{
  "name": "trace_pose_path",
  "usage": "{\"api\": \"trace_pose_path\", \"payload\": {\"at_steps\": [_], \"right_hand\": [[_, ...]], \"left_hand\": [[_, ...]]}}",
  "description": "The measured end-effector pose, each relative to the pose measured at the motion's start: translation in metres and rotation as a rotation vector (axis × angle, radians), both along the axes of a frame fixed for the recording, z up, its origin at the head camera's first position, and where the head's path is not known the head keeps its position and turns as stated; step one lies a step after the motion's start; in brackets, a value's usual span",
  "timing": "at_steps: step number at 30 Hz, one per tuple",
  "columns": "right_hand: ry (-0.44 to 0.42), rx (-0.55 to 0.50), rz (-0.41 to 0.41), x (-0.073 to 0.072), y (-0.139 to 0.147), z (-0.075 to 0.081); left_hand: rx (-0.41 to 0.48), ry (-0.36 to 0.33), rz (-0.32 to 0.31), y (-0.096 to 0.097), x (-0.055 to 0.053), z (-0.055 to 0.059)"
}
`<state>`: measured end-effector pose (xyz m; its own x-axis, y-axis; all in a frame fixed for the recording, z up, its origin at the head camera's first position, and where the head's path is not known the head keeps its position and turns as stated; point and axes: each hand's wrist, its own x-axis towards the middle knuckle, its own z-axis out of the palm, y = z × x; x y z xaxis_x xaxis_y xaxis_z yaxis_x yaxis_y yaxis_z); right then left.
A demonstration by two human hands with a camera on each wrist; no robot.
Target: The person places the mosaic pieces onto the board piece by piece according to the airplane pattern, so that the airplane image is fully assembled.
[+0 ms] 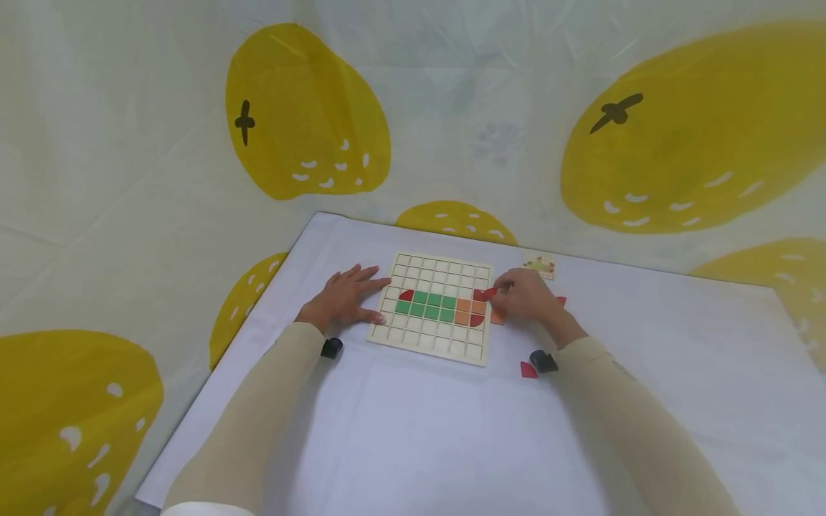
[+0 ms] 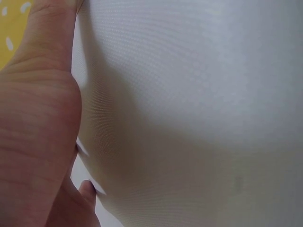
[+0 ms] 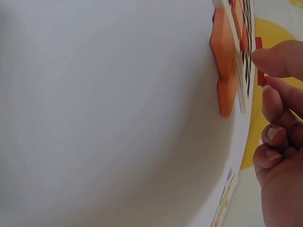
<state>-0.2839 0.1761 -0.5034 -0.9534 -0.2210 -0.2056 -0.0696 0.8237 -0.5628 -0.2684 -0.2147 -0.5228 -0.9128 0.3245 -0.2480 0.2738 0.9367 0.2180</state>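
Observation:
A pale wooden grid board (image 1: 426, 349) lies on the white tabletop. Green squares (image 1: 431, 312) fill two rows at its middle, with orange squares (image 1: 462, 311) to their right. Red quarter-round pieces sit at the upper left (image 1: 406, 295) and lower right (image 1: 477, 320) of this pattern. With fingers spread, my left hand (image 1: 345, 297) rests at the board's left edge, thumb on its lower left. My right hand (image 1: 530, 295) pinches another red piece (image 3: 259, 61) between thumb and forefinger, just above the right edge. A loose orange piece (image 1: 497, 317) lies beneath it.
A small picture card (image 1: 540, 264) lies behind the right hand. One loose red piece (image 1: 528, 370) is nearer the front, and another (image 1: 561, 301) shows partly past the right hand. A cloth with yellow fruit prints (image 1: 310, 107) hangs behind the table.

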Motion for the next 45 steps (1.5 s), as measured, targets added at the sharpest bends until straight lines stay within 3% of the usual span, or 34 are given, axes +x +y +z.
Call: {"api": "trace_pose_path", "payload": {"at_steps": [13,26,32,37,45], "right_hand": [[-0.015,-0.062,0.094,0.006,-0.035,0.003],[0.091,-0.086,0.196,0.013,-0.067,-0.004],[0.134,-0.122,0.264,0.018,-0.082,-0.005],[0.158,-0.121,0.258,0.020,-0.093,-0.006],[0.147,-0.143,0.264,0.024,-0.116,-0.009]], "left_hand": [[0.006,-0.014,0.020,0.002,-0.001,0.004],[0.010,0.016,0.004,0.003,0.005,0.010],[0.009,0.003,0.012,0.004,0.004,0.007],[0.032,0.004,-0.001,0.005,0.002,0.003],[-0.015,0.007,0.000,0.003,0.000,0.003]]}}
